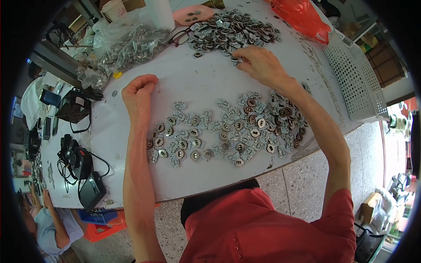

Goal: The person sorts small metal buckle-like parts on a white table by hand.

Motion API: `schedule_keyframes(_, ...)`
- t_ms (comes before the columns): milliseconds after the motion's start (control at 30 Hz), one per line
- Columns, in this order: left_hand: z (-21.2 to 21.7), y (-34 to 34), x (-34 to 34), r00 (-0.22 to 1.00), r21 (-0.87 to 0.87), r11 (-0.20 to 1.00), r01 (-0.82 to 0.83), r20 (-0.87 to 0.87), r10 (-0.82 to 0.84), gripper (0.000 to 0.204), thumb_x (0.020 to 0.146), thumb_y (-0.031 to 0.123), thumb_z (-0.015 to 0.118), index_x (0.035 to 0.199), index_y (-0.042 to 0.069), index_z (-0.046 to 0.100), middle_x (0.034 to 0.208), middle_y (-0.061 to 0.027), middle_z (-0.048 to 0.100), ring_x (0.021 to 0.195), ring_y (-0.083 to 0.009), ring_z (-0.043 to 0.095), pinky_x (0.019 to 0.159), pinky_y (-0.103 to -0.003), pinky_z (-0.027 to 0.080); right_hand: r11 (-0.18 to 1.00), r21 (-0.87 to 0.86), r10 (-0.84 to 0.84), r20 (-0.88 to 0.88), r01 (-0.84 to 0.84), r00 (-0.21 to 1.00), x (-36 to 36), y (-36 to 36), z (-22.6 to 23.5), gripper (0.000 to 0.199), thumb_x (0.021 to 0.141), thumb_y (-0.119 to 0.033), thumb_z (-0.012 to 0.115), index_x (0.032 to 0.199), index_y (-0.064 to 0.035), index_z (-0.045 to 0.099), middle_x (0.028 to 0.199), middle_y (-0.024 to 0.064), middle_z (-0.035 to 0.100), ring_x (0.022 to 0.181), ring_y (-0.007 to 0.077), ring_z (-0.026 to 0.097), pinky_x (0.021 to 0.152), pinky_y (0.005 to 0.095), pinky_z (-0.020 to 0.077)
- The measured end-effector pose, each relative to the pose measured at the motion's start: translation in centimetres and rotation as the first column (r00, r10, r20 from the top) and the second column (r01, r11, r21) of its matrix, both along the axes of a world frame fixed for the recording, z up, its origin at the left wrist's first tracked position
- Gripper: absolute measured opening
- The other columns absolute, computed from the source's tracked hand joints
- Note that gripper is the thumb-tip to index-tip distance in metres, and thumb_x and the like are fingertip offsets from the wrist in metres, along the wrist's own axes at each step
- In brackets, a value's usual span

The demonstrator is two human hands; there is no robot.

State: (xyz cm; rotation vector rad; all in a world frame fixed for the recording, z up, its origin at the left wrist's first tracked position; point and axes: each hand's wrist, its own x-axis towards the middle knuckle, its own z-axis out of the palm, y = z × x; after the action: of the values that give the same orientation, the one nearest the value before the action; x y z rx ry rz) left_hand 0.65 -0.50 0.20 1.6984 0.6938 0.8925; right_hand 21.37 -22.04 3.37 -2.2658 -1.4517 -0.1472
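Note:
My right hand point(261, 65) reaches to the near edge of a heap of small dark-and-silver metal parts point(234, 30). Its thumb and fingers close around one or two small metal parts point(235, 60) at the table surface. To the left, my left hand point(139, 90) rests over the white table, its fingers curled together; whatever they may hold is hidden. Between my forearms lies a spread of small silver parts point(228, 127), several with round metal discs showing. They crowd most thickly on the right, partly under my right forearm.
Clear plastic bags of metal parts point(131, 44) and eyeglasses point(180, 37) lie at the back left, near a pink tray point(193, 15). A red plastic bag point(302, 17) and white perforated basket point(357, 79) line the right side. Black adapters with cables point(81, 162) sit left.

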Motion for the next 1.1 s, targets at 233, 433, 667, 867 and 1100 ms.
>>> schedule_keyframes(233,0.0,0.0,-0.5,0.999,-0.023,1.000,0.006,0.044,-0.005,0.018,0.072,-0.005,0.053,0.083,-0.002,0.067,0.076,-0.0046,0.065,0.072,-0.0098,0.055,0.070,-0.021,0.041,0.998,-0.056,0.000,-0.027,-0.002,1.000,0.4,0.9,-1.7,0.025,0.076,-0.007,0.059,0.101,-0.0052,0.061,0.084,0.0129,0.058,0.077,0.0289,0.058,0.070,0.0393,0.0458)
schedule_keyframes(433,-0.1,0.2,-0.4,0.999,-0.012,1.000,-0.005,0.035,0.005,0.018,0.071,-0.004,0.053,0.083,-0.002,0.067,0.076,-0.0041,0.064,0.071,-0.0094,0.055,0.069,-0.021,0.041,0.996,0.006,0.084,-0.016,-0.084,0.996,0.4,0.7,-1.8,0.021,0.076,-0.005,0.058,0.097,-0.0011,0.057,0.087,0.0140,0.058,0.080,0.0287,0.058,0.073,0.0389,0.0451)
schedule_keyframes(667,-0.1,0.2,-0.4,1.000,-0.006,1.000,-0.004,0.016,0.004,0.018,0.071,-0.003,0.054,0.083,-0.002,0.067,0.077,-0.0047,0.065,0.072,-0.0098,0.055,0.070,-0.022,0.041,0.993,-0.112,0.018,-0.083,-0.028,0.996,-0.3,0.8,-0.9,0.020,0.076,-0.004,0.057,0.096,-0.0014,0.056,0.090,0.0135,0.057,0.080,0.0290,0.056,0.073,0.0395,0.0447)
schedule_keyframes(867,0.1,-0.1,-0.4,1.000,-0.023,1.000,-0.012,0.008,0.012,0.019,0.071,-0.003,0.054,0.084,-0.002,0.067,0.078,-0.0047,0.065,0.072,-0.0101,0.055,0.070,-0.022,0.041,0.985,-0.111,0.132,-0.009,-0.132,0.991,0.3,0.8,-0.8,0.020,0.074,-0.003,0.053,0.093,-0.0023,0.059,0.085,0.0107,0.059,0.077,0.0253,0.057,0.068,0.0365,0.0463)
schedule_keyframes(1100,-0.1,0.2,-0.5,1.000,-0.005,1.000,-0.012,0.005,0.012,0.018,0.071,-0.003,0.054,0.084,-0.002,0.067,0.077,-0.0043,0.065,0.073,-0.0100,0.055,0.071,-0.022,0.041,0.985,0.043,0.169,-0.486,-0.170,0.857,-3.3,-3.0,3.0,0.027,0.070,-0.012,0.061,0.095,-0.0006,0.064,0.087,0.0134,0.064,0.070,0.0202,0.060,0.067,0.0319,0.0489)
